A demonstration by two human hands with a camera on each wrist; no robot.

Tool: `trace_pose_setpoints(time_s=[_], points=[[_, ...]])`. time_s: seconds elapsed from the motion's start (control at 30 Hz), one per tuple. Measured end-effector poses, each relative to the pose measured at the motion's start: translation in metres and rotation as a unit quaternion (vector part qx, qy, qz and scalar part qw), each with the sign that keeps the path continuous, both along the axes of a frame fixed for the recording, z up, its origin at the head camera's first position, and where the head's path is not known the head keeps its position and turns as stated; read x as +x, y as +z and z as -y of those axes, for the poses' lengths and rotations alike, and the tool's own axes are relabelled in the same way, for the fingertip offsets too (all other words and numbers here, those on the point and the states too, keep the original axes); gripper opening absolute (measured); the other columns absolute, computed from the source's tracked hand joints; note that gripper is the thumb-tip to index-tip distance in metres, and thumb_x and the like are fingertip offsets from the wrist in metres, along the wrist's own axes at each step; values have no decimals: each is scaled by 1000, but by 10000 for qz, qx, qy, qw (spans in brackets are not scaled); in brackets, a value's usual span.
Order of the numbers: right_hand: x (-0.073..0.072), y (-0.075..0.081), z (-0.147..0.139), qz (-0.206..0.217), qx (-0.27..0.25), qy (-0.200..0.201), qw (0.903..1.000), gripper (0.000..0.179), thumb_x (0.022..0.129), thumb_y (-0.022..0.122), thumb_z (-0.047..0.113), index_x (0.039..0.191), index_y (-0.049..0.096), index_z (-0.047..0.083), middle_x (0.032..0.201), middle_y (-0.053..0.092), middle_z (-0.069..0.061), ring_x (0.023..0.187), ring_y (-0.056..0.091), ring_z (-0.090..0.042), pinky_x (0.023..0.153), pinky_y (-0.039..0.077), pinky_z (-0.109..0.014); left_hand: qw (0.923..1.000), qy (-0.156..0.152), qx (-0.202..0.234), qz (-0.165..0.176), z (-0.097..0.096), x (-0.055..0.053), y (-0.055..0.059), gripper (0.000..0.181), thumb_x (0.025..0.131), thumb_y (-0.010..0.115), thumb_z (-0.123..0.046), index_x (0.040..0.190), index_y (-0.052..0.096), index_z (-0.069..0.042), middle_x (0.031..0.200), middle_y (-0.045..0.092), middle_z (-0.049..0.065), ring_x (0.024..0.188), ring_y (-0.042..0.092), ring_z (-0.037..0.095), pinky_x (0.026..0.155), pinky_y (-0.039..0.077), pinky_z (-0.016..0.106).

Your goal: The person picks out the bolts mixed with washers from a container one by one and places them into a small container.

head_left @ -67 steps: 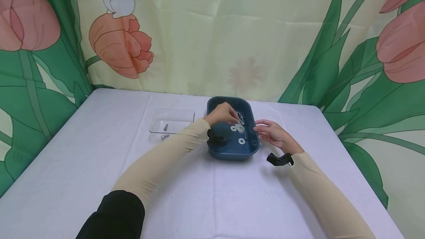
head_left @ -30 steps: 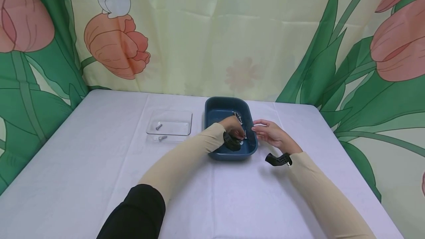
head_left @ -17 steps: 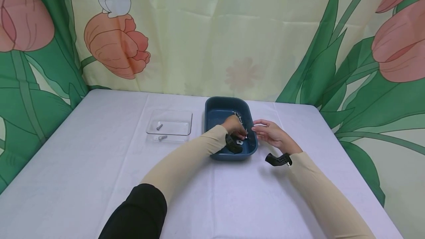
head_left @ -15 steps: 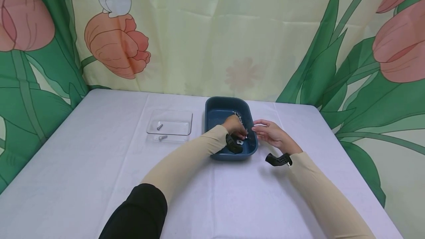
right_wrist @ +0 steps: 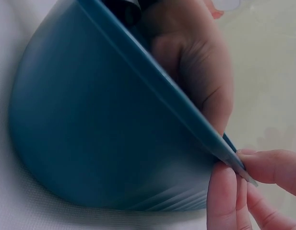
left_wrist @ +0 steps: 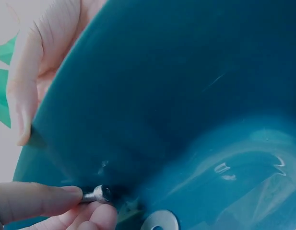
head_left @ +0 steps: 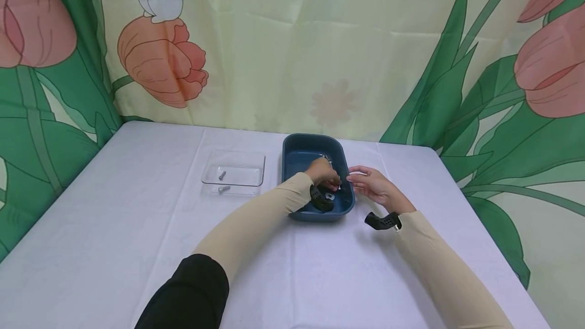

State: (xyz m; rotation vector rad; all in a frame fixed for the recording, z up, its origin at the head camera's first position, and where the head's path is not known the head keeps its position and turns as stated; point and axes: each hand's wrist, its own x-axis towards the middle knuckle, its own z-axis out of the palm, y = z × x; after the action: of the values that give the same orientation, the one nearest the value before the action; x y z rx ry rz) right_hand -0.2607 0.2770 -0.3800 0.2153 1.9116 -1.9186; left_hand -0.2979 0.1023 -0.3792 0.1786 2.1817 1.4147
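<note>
My left hand (head_left: 323, 174) is down inside the dark blue bin (head_left: 315, 216), near its right side. In the left wrist view, its thumb and a finger pinch a small metal socket-head bolt (left_wrist: 97, 194), knurled head outward. A flat washer (left_wrist: 160, 221) lies on the bin floor just beside those fingertips. My right hand (head_left: 376, 188) grips the bin's right rim (right_wrist: 186, 106), thumb on one side and fingers on the outside wall. Further bolts (head_left: 325, 157) lie toward the bin's far end, partly hidden by the left hand.
Left of the bin stands a clear plastic tray (head_left: 263, 171) holding a bolt (head_left: 222, 175). A second bolt shape (head_left: 224, 190) shows at its front wall; I cannot tell whether it is a reflection. A white cloth (head_left: 256, 288) covers the table, with a printed curtain (head_left: 274, 65) behind.
The left hand has moved from above the bin's far part down toward its near right side, covering most washers. The bolt in the clear tray has rolled slightly. The right hand stays at the rim.
</note>
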Motion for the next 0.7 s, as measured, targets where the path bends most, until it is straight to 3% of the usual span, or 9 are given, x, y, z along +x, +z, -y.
trace_pose_setpoints(time_s=[0.23, 0.4, 0.57, 0.7], points=[[0, -3, 0, -3, -17, -71, 10000, 20, 93, 56, 6, 110, 49, 13, 85, 66, 6, 77, 63, -6, 72, 54, -18, 9994, -160, 262, -168, 8, 0, 10, 12, 81, 67, 0, 90, 69, 8, 80, 70, 18, 64, 69, 22, 74, 58, 34], [0, -1, 0, -26, -52, -45, 10000, 16, 93, 55, 6, 106, 51, 14, 84, 67, 6, 76, 63, -6, 72, 54, -18, 9988, -242, 143, -399, 13, 0, 21, 12, 82, 67, -3, 89, 71, 6, 83, 72, 18, 78, 72, 27, 86, 55, 41], [0, -1, 0, -33, -96, -19, 9999, 18, 93, 56, 7, 109, 51, 11, 84, 68, 5, 76, 65, -6, 72, 54, -18, 9961, -425, 38, -775, 19, 1, 29, 11, 82, 67, -3, 87, 72, 6, 82, 72, 17, 76, 72, 24, 82, 56, 35], [0, -2, -2, -35, -173, 41, 9998, 20, 93, 56, 7, 113, 50, 9, 85, 69, 5, 76, 64, -6, 72, 54, -18, 9892, -632, -157, -1310, 24, 1, 33, 12, 83, 68, -8, 83, 74, 3, 79, 73, 13, 74, 72, 20, 76, 57, 27]])
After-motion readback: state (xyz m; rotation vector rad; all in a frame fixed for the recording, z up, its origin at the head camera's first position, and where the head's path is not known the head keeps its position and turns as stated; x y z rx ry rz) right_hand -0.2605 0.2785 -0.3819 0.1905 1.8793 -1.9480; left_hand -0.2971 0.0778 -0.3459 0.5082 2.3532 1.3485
